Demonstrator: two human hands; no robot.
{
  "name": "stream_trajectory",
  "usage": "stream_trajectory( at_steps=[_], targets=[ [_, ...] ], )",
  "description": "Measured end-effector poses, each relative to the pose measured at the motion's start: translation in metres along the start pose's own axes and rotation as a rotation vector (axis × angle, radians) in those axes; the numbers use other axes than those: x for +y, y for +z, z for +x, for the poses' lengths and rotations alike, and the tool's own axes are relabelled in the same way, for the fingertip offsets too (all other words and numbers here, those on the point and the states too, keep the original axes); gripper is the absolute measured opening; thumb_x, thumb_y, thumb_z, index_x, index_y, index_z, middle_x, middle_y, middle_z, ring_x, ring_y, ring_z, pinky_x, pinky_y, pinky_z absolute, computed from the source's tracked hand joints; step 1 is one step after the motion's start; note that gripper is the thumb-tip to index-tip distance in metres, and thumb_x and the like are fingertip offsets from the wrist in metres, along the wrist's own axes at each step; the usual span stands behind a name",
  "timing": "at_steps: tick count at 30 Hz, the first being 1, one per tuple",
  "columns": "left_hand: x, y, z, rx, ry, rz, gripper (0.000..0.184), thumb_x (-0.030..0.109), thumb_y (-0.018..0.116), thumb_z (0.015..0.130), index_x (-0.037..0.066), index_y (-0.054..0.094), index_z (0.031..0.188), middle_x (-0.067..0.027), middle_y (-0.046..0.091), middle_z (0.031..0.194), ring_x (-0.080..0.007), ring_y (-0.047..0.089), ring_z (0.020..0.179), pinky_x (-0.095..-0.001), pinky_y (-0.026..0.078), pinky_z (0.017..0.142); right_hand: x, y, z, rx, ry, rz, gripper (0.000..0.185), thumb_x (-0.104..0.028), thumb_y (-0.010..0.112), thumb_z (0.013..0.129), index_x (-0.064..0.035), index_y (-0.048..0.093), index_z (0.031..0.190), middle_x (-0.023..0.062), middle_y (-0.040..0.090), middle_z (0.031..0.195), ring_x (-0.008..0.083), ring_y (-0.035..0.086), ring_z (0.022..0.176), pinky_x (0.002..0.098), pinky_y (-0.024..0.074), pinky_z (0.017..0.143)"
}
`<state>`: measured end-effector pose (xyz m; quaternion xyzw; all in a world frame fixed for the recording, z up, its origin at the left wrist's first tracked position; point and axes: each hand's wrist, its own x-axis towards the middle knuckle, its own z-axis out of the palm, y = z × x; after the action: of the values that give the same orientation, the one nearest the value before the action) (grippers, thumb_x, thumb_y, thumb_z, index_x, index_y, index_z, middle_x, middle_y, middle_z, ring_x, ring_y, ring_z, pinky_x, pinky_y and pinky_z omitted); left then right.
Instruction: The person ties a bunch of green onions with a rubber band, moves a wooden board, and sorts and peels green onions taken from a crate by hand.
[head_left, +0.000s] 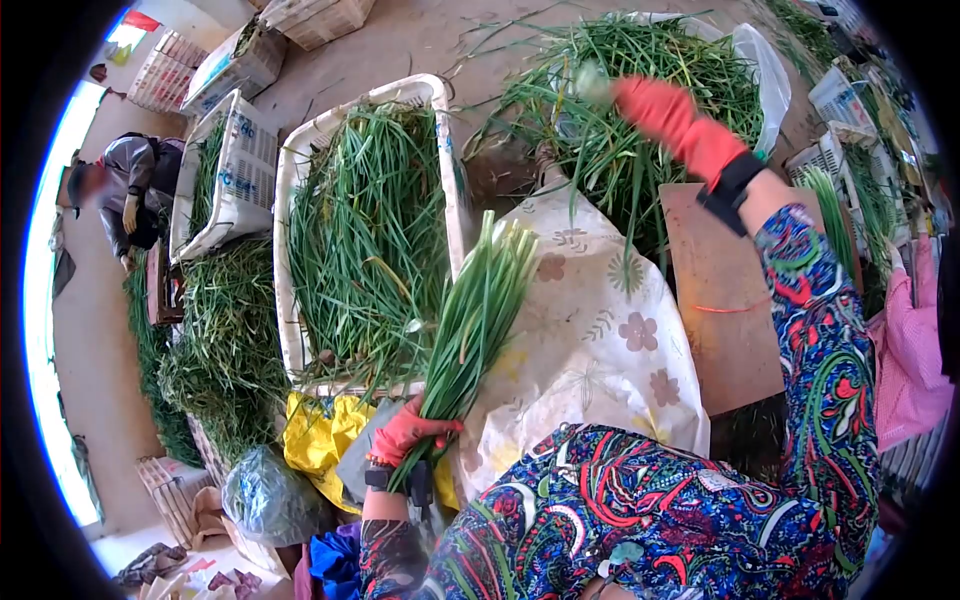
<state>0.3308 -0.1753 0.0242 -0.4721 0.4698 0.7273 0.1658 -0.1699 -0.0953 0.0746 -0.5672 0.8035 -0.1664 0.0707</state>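
My left hand [412, 432], in a red glove, is wrapped round the lower part of a bunch of garlic chives [475, 320]. The bunch slants up to the right, its pale stem ends at the top, over the edge of a flower-printed cloth [610, 330]. My right hand [665, 115], also red-gloved, reaches out over a loose heap of green leaves [640, 60] at the back right. Motion smears its fingers, and a small pale blurred patch shows at their tips; whether they grip it I cannot tell.
A white crate [287, 300] full of loose chives stands left of the cloth. A brown board [720, 300] lies right of it. More crates [245, 165] and a green heap [225, 350] line the left, where another person [135, 185] bends. A pink cloth [915, 350] hangs at far right.
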Motion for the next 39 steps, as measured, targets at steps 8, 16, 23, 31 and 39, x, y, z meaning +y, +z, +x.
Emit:
stream_trajectory(
  at_steps=[8,16,23,31,39],
  targets=[
    [-0.006,0.017,0.012,0.12,0.036,-0.09,0.031,-0.002,0.072,0.065,0.005,0.058,0.091,-0.0012,0.056,0.065,-0.0111,0.051,0.048,-0.0229,0.04,0.045,-0.062,0.074,-0.03,-0.434,0.048,0.262,0.044,-0.043,0.045,0.084,-0.0062,0.059,0.104,0.0117,0.058,0.107,0.0288,0.053,0.098,0.0329,0.0388,0.09],
    [-0.001,0.017,0.011,0.102,0.015,-0.028,0.033,0.001,0.073,0.065,0.005,0.056,0.093,-0.0003,0.056,0.066,-0.01,0.051,0.047,-0.0221,0.04,0.045,-0.129,0.157,-0.046,-0.651,0.533,0.57,0.032,-0.032,0.049,0.079,-0.0035,0.062,0.083,0.0103,0.061,0.077,0.0228,0.06,0.07,0.0349,0.0478,0.062],
    [-0.001,0.013,0.01,0.069,-0.022,-0.025,0.033,0.001,0.073,0.065,0.006,0.057,0.093,-0.0003,0.056,0.064,-0.0098,0.05,0.046,-0.0224,0.039,0.043,-0.058,0.138,-0.007,-0.285,0.167,-0.282,0.024,-0.018,0.041,0.084,-0.0071,0.061,0.091,0.0132,0.061,0.089,0.029,0.059,0.08,0.0363,0.0472,0.071],
    [-0.003,0.016,0.015,0.087,0.014,-0.021,0.031,0.001,0.072,0.066,0.006,0.057,0.092,-0.0003,0.055,0.063,-0.0098,0.049,0.046,-0.0227,0.038,0.043,-0.101,0.141,-0.026,-0.257,-0.029,0.194,0.046,-0.031,0.058,0.072,-0.0033,0.055,0.108,0.0128,0.058,0.105,0.0273,0.052,0.102,0.031,0.0373,0.091],
    [-0.011,0.006,0.018,0.017,0.026,-0.004,0.029,0.002,0.071,0.068,0.005,0.056,0.093,-0.0016,0.055,0.063,-0.011,0.05,0.047,-0.0233,0.039,0.045,-0.109,0.199,-0.026,-0.304,0.236,0.277,0.027,-0.036,0.057,0.072,-0.0146,0.066,0.085,0.006,0.063,0.091,0.024,0.057,0.087,0.039,0.0422,0.079]
  ],
)
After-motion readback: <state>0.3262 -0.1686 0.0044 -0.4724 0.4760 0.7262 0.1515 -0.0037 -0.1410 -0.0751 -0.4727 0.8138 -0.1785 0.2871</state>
